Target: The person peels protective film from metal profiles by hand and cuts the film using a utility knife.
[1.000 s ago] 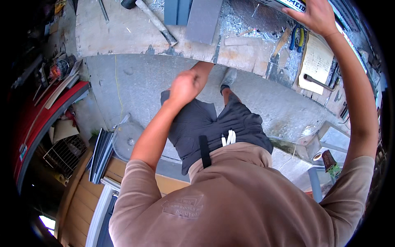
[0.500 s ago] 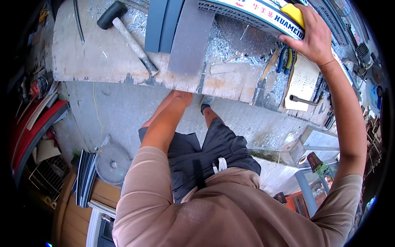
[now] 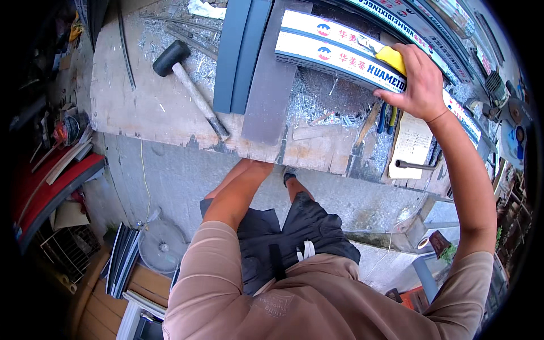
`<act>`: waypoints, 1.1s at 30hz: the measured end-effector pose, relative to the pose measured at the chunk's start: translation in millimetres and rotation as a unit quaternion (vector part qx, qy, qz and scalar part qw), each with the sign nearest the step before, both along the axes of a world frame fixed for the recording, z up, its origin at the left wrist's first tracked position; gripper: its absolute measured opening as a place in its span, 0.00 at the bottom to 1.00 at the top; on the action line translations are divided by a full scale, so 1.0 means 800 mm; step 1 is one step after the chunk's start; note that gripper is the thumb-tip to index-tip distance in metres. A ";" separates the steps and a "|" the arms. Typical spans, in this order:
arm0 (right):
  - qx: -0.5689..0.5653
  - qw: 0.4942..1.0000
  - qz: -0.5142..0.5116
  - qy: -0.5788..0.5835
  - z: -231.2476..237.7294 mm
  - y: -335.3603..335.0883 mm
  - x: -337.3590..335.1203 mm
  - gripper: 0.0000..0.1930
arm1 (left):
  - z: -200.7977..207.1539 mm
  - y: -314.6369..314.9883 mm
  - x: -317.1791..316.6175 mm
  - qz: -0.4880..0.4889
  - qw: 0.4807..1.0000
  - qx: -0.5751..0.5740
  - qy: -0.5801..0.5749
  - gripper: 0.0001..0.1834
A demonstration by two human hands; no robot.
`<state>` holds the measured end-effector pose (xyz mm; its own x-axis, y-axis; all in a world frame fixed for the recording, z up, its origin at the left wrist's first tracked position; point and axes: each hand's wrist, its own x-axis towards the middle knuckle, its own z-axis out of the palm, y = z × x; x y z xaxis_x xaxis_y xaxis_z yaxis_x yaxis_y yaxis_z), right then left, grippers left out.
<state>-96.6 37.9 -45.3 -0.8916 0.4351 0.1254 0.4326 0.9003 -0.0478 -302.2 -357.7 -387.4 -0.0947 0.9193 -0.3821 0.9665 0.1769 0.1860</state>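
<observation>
My right hand (image 3: 416,85) rests on a long bar with white printed film (image 3: 340,54) that lies across the workbench (image 3: 153,107). Its fingers hold a yellow, block-like piece (image 3: 391,59) against the film, while the thumb lies along the bar's near side. My left forearm (image 3: 241,190) reaches down to the bench's front edge, where the edge hides the fingers. Beyond that edge is a flat dark grey strip (image 3: 266,107), with a bluish-grey profile (image 3: 241,56) beside it. To the left lies a black-headed mallet (image 3: 195,93) with a worn wooden handle.
Pliers (image 3: 387,118), a written-on sheet (image 3: 411,147) and a socket wrench (image 3: 415,165) lie near the bench's right front. Metal shavings (image 3: 317,96) cover part of the top. More film-wrapped bars (image 3: 408,28) lie behind. A round grey disc (image 3: 162,246) sits at lower left.
The whole view has tilted, so the bench sits lower and more of its far side shows. My right hand keeps its hold on the yellow piece against the bar.
</observation>
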 end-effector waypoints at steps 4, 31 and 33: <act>-0.004 1.000 0.006 0.003 0.000 -0.002 0.000 0.47 | 0.004 0.002 0.000 -0.003 1.000 0.010 0.006 0.31; -0.045 0.999 -0.017 -0.002 0.015 -0.011 0.000 0.47 | 0.150 -0.058 0.020 0.015 0.962 -0.230 -0.148 0.22; -0.053 0.998 -0.028 -0.013 0.019 -0.013 0.003 0.46 | 0.237 -0.059 0.022 0.053 0.950 -0.218 -0.216 0.18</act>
